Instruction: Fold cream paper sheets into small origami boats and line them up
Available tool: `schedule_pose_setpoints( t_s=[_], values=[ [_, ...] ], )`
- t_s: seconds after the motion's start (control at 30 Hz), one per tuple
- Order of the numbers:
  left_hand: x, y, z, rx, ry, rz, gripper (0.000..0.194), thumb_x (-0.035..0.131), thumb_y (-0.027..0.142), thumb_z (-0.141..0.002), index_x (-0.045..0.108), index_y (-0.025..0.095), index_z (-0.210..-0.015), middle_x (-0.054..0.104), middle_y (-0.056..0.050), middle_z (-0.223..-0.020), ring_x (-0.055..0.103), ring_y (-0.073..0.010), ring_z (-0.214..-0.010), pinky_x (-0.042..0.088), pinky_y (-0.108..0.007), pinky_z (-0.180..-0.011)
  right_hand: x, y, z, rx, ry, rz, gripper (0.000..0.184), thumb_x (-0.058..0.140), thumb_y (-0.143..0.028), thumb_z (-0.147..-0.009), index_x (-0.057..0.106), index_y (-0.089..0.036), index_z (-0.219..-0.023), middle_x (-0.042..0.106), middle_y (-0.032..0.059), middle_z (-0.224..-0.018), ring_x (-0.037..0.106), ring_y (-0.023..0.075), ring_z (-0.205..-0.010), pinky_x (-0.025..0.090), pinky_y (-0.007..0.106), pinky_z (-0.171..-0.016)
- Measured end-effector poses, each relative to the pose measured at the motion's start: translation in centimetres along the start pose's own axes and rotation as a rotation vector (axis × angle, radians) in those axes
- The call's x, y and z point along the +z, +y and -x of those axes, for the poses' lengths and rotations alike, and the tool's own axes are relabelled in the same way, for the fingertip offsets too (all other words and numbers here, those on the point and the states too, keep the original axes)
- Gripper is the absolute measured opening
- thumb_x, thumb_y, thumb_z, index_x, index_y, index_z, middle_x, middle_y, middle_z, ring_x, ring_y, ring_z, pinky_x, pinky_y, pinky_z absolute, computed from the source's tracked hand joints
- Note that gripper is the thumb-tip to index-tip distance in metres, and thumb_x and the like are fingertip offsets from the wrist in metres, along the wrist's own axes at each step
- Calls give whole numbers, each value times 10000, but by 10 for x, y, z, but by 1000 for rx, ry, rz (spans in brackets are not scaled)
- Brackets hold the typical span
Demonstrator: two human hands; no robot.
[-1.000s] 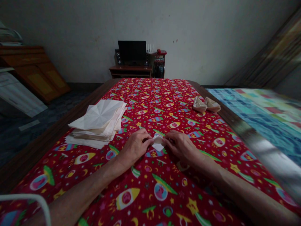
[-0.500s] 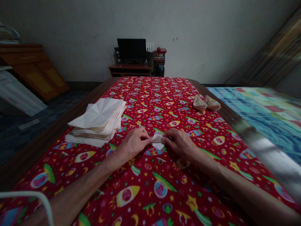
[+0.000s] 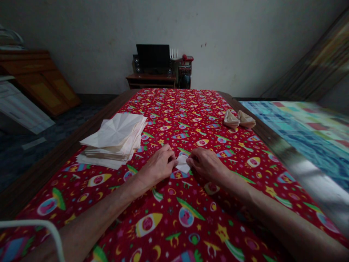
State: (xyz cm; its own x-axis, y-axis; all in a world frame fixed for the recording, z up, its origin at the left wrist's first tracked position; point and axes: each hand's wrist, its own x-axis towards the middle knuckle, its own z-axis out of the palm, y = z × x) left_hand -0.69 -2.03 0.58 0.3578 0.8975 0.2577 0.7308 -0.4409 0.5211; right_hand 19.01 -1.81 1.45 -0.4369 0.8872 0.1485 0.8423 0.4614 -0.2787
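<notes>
The left hand and right hand pinch a small folded paper between their fingertips from either side. It is white and creased, narrowing toward the near end, and sits low at the middle of the red printed tablecloth. Left of the hands lies a stack of creased paper sheets, still flat; far right, two folded paper pieces rest touching, already shaped.
</notes>
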Motion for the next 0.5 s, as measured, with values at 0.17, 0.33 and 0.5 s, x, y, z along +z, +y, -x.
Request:
schedule_pose_setpoints(
  t_s=[0.17,0.33,0.5],
  values=[
    [2,1,-2,-72,79,4,206,702,208,-697,511,187,-771,506,14,-780,509,-145,-709,420,-268,-644,-4,-2,-1,6,-60,9,188,507,-296,-875,645,-172,-848,644,53,-779,545,134,-661,307,235,-576],
    [5,4,-4,-75,67,-40,228,667,342,-755,500,191,-788,516,0,-825,527,-159,-726,421,-289,-653,-6,-2,-2,9,-60,6,201,504,-313,-874,638,-172,-825,630,42,-743,520,127,-627,289,232,-552],
    [3,5,-3,-58,65,-85,189,594,358,-827,505,192,-815,520,-10,-852,537,-171,-780,423,-292,-682,-3,0,-1,0,-29,-24,192,518,-311,-862,627,-166,-800,605,29,-693,487,117,-599,286,226,-547]
  ],
)
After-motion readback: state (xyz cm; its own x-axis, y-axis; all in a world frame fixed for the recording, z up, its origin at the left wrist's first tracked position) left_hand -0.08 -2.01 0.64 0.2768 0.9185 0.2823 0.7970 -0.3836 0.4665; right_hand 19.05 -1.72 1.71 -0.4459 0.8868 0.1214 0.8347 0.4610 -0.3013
